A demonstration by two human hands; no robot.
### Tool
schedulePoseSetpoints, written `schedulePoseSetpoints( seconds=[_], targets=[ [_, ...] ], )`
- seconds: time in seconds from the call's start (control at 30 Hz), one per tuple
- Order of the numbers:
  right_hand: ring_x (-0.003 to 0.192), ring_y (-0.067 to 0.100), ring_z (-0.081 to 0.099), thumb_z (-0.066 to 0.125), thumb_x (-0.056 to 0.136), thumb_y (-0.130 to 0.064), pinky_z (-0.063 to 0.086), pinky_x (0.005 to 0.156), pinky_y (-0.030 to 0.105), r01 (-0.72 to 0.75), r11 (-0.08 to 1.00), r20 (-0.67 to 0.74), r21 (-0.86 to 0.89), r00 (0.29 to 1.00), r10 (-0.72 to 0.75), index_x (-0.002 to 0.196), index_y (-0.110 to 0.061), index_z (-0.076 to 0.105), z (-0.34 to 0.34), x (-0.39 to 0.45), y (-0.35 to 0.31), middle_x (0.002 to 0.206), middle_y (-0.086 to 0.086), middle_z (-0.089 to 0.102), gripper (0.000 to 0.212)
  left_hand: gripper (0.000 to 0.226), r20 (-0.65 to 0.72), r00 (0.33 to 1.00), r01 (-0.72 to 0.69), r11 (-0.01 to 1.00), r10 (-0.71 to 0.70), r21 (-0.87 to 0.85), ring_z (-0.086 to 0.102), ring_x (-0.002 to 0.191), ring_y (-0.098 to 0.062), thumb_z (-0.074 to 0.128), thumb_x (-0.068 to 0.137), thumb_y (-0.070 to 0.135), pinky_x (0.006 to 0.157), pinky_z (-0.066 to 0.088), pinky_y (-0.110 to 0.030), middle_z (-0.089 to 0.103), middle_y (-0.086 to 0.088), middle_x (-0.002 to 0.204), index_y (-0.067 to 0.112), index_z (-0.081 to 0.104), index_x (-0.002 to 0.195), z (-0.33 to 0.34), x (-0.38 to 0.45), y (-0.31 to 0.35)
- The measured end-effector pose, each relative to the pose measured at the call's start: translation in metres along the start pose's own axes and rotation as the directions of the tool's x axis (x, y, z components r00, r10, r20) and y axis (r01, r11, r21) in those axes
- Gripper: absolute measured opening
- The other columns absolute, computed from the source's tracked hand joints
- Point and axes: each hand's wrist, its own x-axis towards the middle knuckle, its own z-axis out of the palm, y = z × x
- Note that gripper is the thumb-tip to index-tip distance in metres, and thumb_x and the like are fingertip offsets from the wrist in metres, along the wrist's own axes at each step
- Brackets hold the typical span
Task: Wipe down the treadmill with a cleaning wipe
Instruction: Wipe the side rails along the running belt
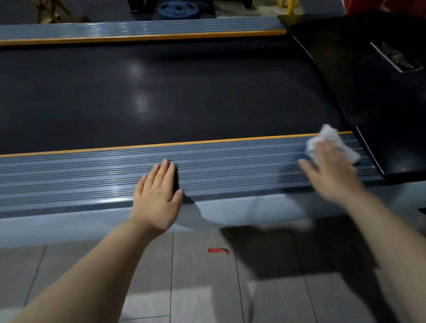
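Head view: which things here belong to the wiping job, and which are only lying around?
Job:
- white wipe under right hand
- near ribbed side rail
- left hand, flat on that rail
- dark belt

Lying about:
- blue weight plate
- red scrap on floor

The near rail lies bare from its left end up to the left hand, which rests flat on it. Between that hand and the right hand the rail is free. At its right end the black hood rises and blocks the way; the belt beyond is bare.
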Motion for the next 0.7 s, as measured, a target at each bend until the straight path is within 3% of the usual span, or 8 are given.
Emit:
schedulePoseSetpoints(
  seconds=[0.07,0.17,0.3,0.4,0.5,0.6,0.67,0.7],
  targets=[
    [0.143,0.032,0.024,0.011,0.084,-0.077,0.027,0.113,0.053,-0.152,0.988,0.024,0.000,0.988,0.152,0.143,-0.007,0.030,-0.009,0.004,0.046,0.154,0.016,0.028,0.094,0.081,0.000,1.000,0.009,1.000,-0.009,0.005,-0.011,0.151,-0.010,0.008,0.083,0.053,0.117,-0.008,-0.027,-0.009,0.008,0.164,0.025,-0.002,0.158,0.001,0.001,0.000],
    [0.147,0.032,0.016,0.020,0.090,-0.068,0.015,0.119,0.047,-0.209,0.978,0.028,0.012,0.978,0.209,0.149,0.000,0.024,-0.004,0.011,0.011,0.158,0.021,0.021,0.090,0.081,0.009,1.000,0.018,0.998,-0.018,-0.053,-0.010,0.150,-0.007,0.013,0.082,0.050,0.117,-0.008,-0.025,-0.008,0.010,0.164,0.026,0.000,0.158,-0.001,0.003,0.000],
    [0.141,0.032,0.030,0.032,0.093,-0.059,0.027,0.115,0.045,0.153,0.987,-0.059,0.046,0.987,-0.150,0.143,-0.003,0.036,0.026,0.012,-0.128,0.150,0.017,0.037,0.076,0.080,-0.017,0.999,0.031,0.964,-0.037,-0.264,-0.002,0.150,-0.004,0.019,0.081,0.043,0.117,-0.005,-0.025,0.002,0.011,0.165,0.027,0.004,0.158,-0.004,0.002,0.000],
    [0.151,0.022,0.003,0.034,0.101,-0.049,0.003,0.122,0.037,0.466,0.884,0.061,0.040,0.882,-0.468,0.155,-0.007,0.015,0.040,-0.006,-0.212,0.163,0.010,0.009,0.071,0.078,-0.099,0.989,0.049,0.877,-0.109,-0.478,0.009,0.150,-0.009,0.021,0.081,0.039,0.120,0.004,-0.029,0.013,0.007,0.164,0.023,0.010,0.157,-0.008,-0.002,0.003],
    [0.151,0.015,-0.003,0.031,0.102,-0.050,-0.004,0.121,0.031,0.574,0.816,0.113,0.070,0.808,-0.578,0.157,-0.014,0.009,0.033,-0.005,-0.205,0.165,0.002,0.000,0.069,0.077,-0.103,0.987,0.049,0.834,-0.126,-0.549,0.011,0.150,-0.011,0.019,0.082,0.039,0.121,0.005,-0.030,0.016,0.006,0.163,0.023,0.014,0.157,-0.012,-0.004,0.007],
    [0.150,0.019,0.013,0.031,0.097,-0.060,0.012,0.120,0.036,0.425,0.899,0.047,0.100,0.901,-0.431,0.154,-0.015,0.023,0.026,-0.002,-0.131,0.162,0.002,0.018,0.074,0.078,-0.010,0.999,0.042,0.947,-0.048,-0.319,-0.001,0.151,-0.007,0.013,0.082,0.043,0.116,-0.001,-0.023,0.004,0.008,0.165,0.025,0.011,0.157,-0.010,-0.002,0.002],
    [0.145,0.027,0.027,0.025,0.091,-0.066,0.028,0.114,0.045,0.214,0.976,-0.066,0.044,0.975,-0.210,0.147,-0.013,0.035,0.021,-0.007,-0.062,0.156,0.007,0.033,0.077,0.078,0.005,1.000,0.026,0.985,-0.025,-0.169,-0.007,0.151,-0.008,0.011,0.084,0.052,0.117,-0.004,-0.026,-0.004,0.009,0.165,0.027,0.007,0.158,-0.005,0.002,0.000],
    [0.145,0.029,0.027,0.022,0.091,-0.067,0.029,0.114,0.047,0.097,0.995,-0.106,0.021,0.990,-0.095,0.146,-0.012,0.034,0.017,-0.013,-0.026,0.156,0.009,0.032,0.079,0.078,0.003,1.000,0.021,0.991,-0.021,-0.132,-0.009,0.151,-0.009,0.010,0.085,0.055,0.118,-0.005,-0.028,-0.006,0.009,0.164,0.028,0.006,0.158,-0.002,0.003,0.000]
  ],
)
